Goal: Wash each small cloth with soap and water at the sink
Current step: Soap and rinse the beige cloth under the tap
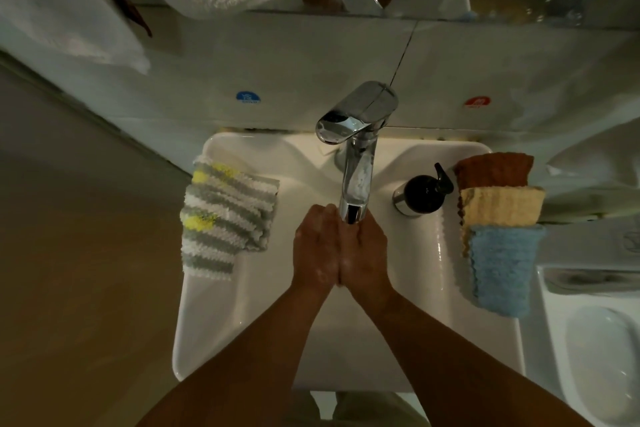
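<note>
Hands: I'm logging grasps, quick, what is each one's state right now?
Left hand: open, fingers straight, pressed flat against the other, holding nothing.
Right hand: open, pressed against the left one below the faucet, holding nothing.

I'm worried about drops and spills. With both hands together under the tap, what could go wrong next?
The blue cloth lies at the outer edge of the sink rim and could slide off. The striped cloths sit likewise on the left. The right hand, reaching over, might knock the soap bottle.
</note>
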Action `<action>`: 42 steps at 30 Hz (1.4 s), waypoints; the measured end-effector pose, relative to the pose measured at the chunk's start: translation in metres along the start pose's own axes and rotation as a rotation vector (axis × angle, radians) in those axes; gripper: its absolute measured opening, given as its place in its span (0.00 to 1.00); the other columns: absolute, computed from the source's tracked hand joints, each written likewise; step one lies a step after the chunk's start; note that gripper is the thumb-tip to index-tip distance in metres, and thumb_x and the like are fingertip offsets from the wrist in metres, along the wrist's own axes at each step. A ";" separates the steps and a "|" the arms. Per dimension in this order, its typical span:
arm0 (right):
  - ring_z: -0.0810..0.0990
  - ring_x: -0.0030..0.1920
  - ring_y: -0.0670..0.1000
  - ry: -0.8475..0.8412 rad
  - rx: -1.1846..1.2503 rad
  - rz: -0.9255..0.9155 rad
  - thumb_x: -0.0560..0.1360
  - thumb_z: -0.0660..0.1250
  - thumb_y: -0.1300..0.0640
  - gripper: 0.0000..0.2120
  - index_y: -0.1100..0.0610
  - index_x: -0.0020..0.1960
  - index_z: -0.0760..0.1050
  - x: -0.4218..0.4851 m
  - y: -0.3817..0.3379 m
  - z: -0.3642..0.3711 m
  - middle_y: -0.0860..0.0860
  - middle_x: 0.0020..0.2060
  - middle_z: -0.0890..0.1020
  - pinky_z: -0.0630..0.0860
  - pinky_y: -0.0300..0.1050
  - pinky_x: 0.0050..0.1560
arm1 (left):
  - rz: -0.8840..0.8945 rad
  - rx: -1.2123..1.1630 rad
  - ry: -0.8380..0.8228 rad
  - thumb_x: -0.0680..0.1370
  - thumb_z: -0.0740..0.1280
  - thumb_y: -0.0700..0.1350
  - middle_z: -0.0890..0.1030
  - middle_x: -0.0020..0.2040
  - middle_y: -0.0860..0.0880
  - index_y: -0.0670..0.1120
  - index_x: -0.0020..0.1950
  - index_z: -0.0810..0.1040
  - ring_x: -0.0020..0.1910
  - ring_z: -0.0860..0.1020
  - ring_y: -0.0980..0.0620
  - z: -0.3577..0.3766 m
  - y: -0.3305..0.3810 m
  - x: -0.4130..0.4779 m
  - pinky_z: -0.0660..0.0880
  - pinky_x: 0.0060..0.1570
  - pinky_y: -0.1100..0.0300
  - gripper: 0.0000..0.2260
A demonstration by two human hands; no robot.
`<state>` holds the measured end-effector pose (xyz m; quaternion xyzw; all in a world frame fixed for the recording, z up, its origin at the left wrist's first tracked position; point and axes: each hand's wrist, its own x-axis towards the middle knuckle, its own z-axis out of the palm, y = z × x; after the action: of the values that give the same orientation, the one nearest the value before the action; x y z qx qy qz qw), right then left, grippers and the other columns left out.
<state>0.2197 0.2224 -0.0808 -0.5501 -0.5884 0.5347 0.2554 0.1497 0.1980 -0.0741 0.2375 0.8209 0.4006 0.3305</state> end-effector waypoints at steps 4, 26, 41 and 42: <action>0.82 0.37 0.44 -0.155 -0.005 -0.034 0.79 0.67 0.42 0.12 0.49 0.45 0.76 -0.005 -0.002 -0.010 0.43 0.36 0.83 0.76 0.36 0.37 | -0.057 -0.086 -0.012 0.84 0.61 0.47 0.79 0.38 0.45 0.40 0.44 0.75 0.35 0.77 0.57 -0.010 -0.011 -0.001 0.74 0.37 0.63 0.13; 0.84 0.41 0.47 -0.135 0.006 -0.223 0.78 0.62 0.38 0.10 0.41 0.55 0.74 -0.065 -0.093 -0.020 0.42 0.41 0.82 0.83 0.51 0.40 | 0.063 -0.338 0.151 0.77 0.63 0.59 0.81 0.39 0.50 0.55 0.44 0.75 0.39 0.81 0.50 -0.084 0.040 -0.054 0.80 0.38 0.49 0.10; 0.84 0.47 0.46 -0.067 0.329 -0.157 0.75 0.68 0.47 0.09 0.48 0.52 0.78 -0.033 -0.165 -0.011 0.45 0.44 0.84 0.83 0.46 0.49 | 0.162 -0.386 0.299 0.77 0.64 0.58 0.82 0.41 0.56 0.55 0.44 0.75 0.41 0.81 0.57 -0.102 0.108 -0.022 0.79 0.44 0.52 0.09; 0.85 0.47 0.47 -0.065 0.351 -0.139 0.74 0.67 0.45 0.10 0.48 0.52 0.78 -0.032 -0.166 -0.010 0.45 0.45 0.84 0.84 0.50 0.50 | 0.165 -0.393 0.297 0.77 0.65 0.58 0.82 0.41 0.56 0.55 0.43 0.76 0.41 0.81 0.57 -0.103 0.110 -0.022 0.79 0.44 0.52 0.08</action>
<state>0.1753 0.2257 0.0823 -0.4376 -0.5304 0.6277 0.3649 0.1031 0.1946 0.0709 0.1734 0.7448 0.6084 0.2123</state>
